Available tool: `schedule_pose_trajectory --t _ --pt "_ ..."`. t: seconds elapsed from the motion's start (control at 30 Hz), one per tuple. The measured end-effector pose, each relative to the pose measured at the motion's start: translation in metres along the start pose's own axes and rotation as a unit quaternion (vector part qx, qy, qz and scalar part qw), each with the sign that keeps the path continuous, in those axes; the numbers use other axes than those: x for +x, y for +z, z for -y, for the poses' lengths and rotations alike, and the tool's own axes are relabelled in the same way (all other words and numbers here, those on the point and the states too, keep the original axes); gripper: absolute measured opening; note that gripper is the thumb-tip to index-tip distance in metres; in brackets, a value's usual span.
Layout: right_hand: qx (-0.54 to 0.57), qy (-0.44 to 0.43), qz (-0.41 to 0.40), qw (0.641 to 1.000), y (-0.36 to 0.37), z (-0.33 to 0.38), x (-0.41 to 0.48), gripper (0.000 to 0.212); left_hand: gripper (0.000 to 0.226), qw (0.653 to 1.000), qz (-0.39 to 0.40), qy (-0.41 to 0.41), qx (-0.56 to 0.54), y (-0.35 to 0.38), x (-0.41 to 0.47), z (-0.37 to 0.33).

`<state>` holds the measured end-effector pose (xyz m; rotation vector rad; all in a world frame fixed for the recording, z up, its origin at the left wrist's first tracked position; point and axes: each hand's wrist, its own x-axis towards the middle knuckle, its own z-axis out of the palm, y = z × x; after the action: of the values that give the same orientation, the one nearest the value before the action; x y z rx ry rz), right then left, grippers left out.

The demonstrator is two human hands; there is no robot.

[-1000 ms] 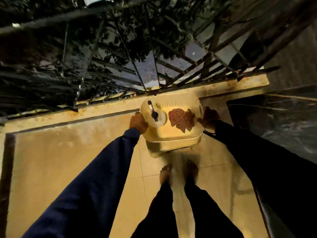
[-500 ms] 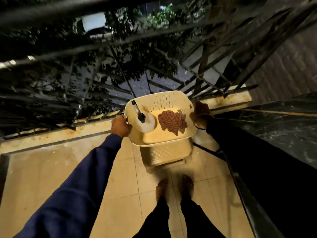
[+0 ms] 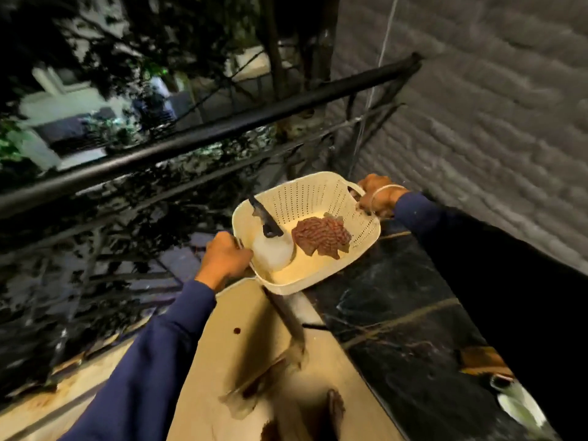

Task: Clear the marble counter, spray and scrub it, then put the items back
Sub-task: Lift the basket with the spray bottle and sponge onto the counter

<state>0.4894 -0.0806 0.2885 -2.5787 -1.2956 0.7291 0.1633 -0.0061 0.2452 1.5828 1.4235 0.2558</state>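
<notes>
Fingers of the left hand [image 3: 224, 259] and right hand [image 3: 378, 195] clench opposite handles of the cream perforated basket [image 3: 321, 202], held over the black marble worktop [image 3: 397, 313] edge; spray bottle [image 3: 272, 246] and reddish scrubber [image 3: 321, 237] lie inside.

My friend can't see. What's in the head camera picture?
Two hands, left hand and right hand, hold a cream basket by its handles over the edge of a black marble counter. Inside are a spray bottle and a reddish-brown scrubber.
</notes>
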Motion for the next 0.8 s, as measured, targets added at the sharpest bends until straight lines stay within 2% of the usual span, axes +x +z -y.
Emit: schedule_pose_trajectory --t 0.1,0.27,0.33,0.47,0.63,0.8 --pt "-0.008 0.044 0.004 0.999 -0.025 -0.057 -0.007 0.032 0.020 0.996 0.080 0.007 -0.031 0.065 -0.002 -0.026" --pt "-0.033 0.102 0.003 0.994 -0.035 -0.146 -0.001 0.035 0.028 0.986 0.147 -0.023 -0.075 0.163 -0.013 -0.056" --pt "-0.033 0.121 0.007 0.992 -0.028 -0.175 0.007 0.034 0.028 0.985 0.148 -0.041 -0.079 0.191 -0.011 -0.057" --pt "-0.047 0.104 0.039 0.993 -0.015 -0.205 0.017 0.032 0.023 0.987 0.126 -0.059 -0.085 0.222 -0.015 -0.059" --pt "-0.058 0.101 0.056 0.992 0.001 -0.225 0.034 0.035 0.015 0.994 0.096 -0.030 -0.051 0.232 -0.011 -0.059" --pt "-0.055 0.102 0.040 0.993 0.006 -0.223 0.047 0.034 0.023 0.994 0.102 -0.032 -0.032 0.235 -0.006 -0.059"
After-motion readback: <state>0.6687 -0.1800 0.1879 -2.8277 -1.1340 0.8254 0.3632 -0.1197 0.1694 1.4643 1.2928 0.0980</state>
